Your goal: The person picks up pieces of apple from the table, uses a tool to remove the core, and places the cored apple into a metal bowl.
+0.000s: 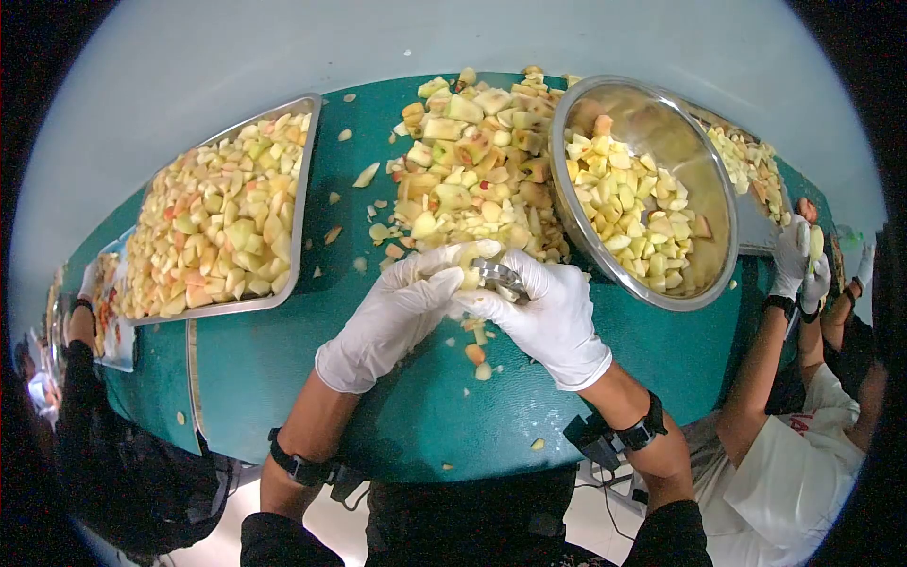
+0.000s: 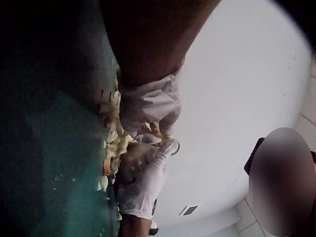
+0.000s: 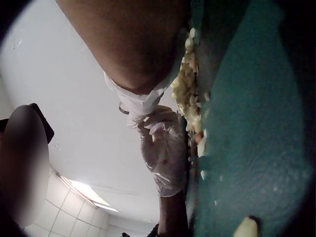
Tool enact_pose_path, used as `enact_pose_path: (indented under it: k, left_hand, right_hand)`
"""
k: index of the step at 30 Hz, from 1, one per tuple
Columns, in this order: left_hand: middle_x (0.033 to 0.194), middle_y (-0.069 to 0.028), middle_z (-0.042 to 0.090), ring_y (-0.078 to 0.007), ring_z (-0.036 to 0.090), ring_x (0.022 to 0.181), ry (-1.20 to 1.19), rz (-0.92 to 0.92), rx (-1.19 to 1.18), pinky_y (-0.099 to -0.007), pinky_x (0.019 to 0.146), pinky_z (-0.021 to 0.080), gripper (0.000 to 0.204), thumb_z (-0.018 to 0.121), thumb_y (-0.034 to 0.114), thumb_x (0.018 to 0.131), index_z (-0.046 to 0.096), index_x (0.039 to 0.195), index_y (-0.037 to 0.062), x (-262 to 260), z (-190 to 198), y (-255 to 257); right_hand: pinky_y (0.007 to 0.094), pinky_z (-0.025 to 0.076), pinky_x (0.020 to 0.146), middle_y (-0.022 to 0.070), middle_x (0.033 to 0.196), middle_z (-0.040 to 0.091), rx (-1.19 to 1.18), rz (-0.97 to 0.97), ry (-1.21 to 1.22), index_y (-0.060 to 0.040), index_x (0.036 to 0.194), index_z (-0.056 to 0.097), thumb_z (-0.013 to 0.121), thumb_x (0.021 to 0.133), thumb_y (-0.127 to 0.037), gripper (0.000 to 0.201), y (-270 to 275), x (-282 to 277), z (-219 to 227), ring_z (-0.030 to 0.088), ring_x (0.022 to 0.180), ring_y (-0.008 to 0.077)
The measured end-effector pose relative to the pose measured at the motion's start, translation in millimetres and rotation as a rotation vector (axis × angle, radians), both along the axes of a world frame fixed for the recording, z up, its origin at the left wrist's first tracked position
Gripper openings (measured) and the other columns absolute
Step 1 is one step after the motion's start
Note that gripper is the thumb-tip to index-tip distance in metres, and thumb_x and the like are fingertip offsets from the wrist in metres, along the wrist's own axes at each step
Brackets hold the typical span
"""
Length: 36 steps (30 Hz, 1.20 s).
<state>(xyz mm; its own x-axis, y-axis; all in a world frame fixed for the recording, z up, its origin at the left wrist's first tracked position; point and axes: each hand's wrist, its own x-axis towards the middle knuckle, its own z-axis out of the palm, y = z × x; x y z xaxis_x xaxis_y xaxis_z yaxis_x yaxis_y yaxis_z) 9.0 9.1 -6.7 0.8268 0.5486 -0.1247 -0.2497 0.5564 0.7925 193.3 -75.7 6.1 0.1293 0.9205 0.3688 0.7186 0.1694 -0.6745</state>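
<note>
Both hands wear white gloves and meet over the green table, close in front of a heap of cut fruit [image 1: 472, 175]. My left hand [image 1: 392, 314] pinches a pale piece of fruit [image 1: 470, 278] between thumb and fingers. Beside it, my right hand [image 1: 559, 317] grips a small curved metal tool [image 1: 501, 275], its band showing between thumb and fingers against the fruit. Its exact kind is mostly hidden by the glove. In the left wrist view, the right hand [image 2: 143, 185] appears beyond the left glove [image 2: 150, 106].
To the left, a metal tray [image 1: 304, 203] holds many pale fruit chunks. A steel bowl [image 1: 675, 132] with more chunks tilts at the right of the heap. Scraps [image 1: 475, 355] lie on the green table [image 1: 416, 425]. Another person's gloved hands [image 1: 792, 255] work at far right.
</note>
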Motion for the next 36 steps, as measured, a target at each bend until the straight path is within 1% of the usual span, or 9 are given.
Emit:
enact_pose_path:
  k: [4, 6, 9, 15, 22, 27, 31, 34, 36]
  left_hand:
    - [0.119, -0.004, 0.067, -0.0101, 0.06, 0.098, -0.014, 0.028, -0.031, -0.0248, 0.088, 0.049, 0.039, 0.057, 0.022, 0.107, 0.058, 0.137, -0.0023, 2, -13, 1]
    - [0.112, -0.0005, 0.067, -0.0076, 0.057, 0.091, 0.049, 0.048, -0.012, -0.0232, 0.083, 0.047, 0.038, 0.057, 0.025, 0.107, 0.059, 0.136, -0.0004, 1, -9, -1]
    - [0.108, 0.0023, 0.065, -0.005, 0.055, 0.091, 0.163, 0.069, 0.093, -0.0211, 0.082, 0.046, 0.041, 0.053, 0.029, 0.109, 0.057, 0.14, 0.0022, -2, -13, -2]
    - [0.12, 0.0041, 0.063, -0.0025, 0.051, 0.093, 0.215, 0.081, 0.331, -0.0184, 0.082, 0.043, 0.05, 0.044, 0.036, 0.112, 0.049, 0.151, 0.0045, 7, 12, -9]
    - [0.126, -0.0017, 0.062, -0.0072, 0.056, 0.103, 0.184, 0.068, 0.342, -0.022, 0.087, 0.045, 0.055, 0.051, 0.034, 0.109, 0.044, 0.153, 0.0027, 3, -1, -4]
    - [0.118, 0.0047, 0.061, -0.003, 0.053, 0.093, 0.262, 0.01, 0.47, -0.018, 0.08, 0.044, 0.046, 0.047, 0.029, 0.111, 0.047, 0.151, 0.0056, 2, -2, 1]
    - [0.109, 0.003, 0.063, -0.0041, 0.056, 0.089, 0.092, 0.068, 0.221, -0.0191, 0.076, 0.046, 0.035, 0.05, 0.024, 0.11, 0.055, 0.138, 0.005, 5, -23, 0]
    - [0.103, 0.0019, 0.064, -0.005, 0.056, 0.084, 0.076, 0.086, 0.219, -0.0201, 0.073, 0.047, 0.027, 0.05, 0.02, 0.109, 0.058, 0.13, 0.0051, 6, -25, 1]
    - [0.1, 0.0018, 0.064, -0.0053, 0.056, 0.081, 0.039, 0.039, 0.143, -0.0203, 0.073, 0.047, 0.023, 0.05, 0.018, 0.109, 0.058, 0.127, 0.0052, 5, -17, 1]
  right_hand:
    - [0.0409, 0.056, 0.054, 0.0087, 0.068, 0.069, 0.044, -0.025, 0.027, -0.0229, 0.109, 0.075, 0.08, 0.081, -0.056, 0.043, 2, -1, -5, 0.07, 0.06, 0.0308]
    - [0.041, 0.055, 0.053, 0.0087, 0.066, 0.068, 0.049, -0.035, 0.009, -0.0211, 0.105, 0.075, 0.079, 0.083, -0.055, 0.041, 2, -2, -4, 0.07, 0.059, 0.0305]
    - [0.0411, 0.055, 0.051, 0.0087, 0.063, 0.067, 0.032, -0.057, -0.058, -0.0179, 0.098, 0.074, 0.076, 0.086, -0.054, 0.038, 3, -1, -5, 0.069, 0.057, 0.0302]
    - [0.043, 0.052, 0.049, 0.0096, 0.061, 0.065, 0.025, -0.052, -0.111, -0.0144, 0.088, 0.071, 0.073, 0.089, -0.054, 0.039, 3, 1, -8, 0.067, 0.054, 0.0315]
    - [0.0431, 0.052, 0.052, 0.0124, 0.06, 0.064, -0.042, -0.008, 0.038, -0.0103, 0.082, 0.068, 0.071, 0.092, -0.051, 0.042, 4, -1, -8, 0.067, 0.056, 0.0335]
    - [0.0363, 0.051, 0.056, 0.0121, 0.068, 0.069, -0.104, 0.023, 0.26, -0.008, 0.098, 0.076, 0.071, 0.096, -0.041, 0.034, 3, -3, -4, 0.067, 0.058, 0.0247]
    - [0.0311, 0.05, 0.057, 0.0104, 0.073, 0.071, -0.066, 0.016, 0.451, -0.0067, 0.112, 0.077, 0.07, 0.098, -0.036, 0.033, 4, -5, -10, 0.064, 0.059, 0.0137]
    - [0.0301, 0.048, 0.056, 0.0088, 0.069, 0.069, -0.076, 0.036, 0.459, -0.0056, 0.11, 0.076, 0.069, 0.099, -0.036, 0.033, 5, -5, -17, 0.06, 0.06, 0.0094]
    - [0.0328, 0.047, 0.055, 0.01, 0.067, 0.067, -0.059, 0.028, 0.427, -0.006, 0.103, 0.076, 0.069, 0.099, -0.038, 0.033, 5, -5, -16, 0.061, 0.057, 0.0144]
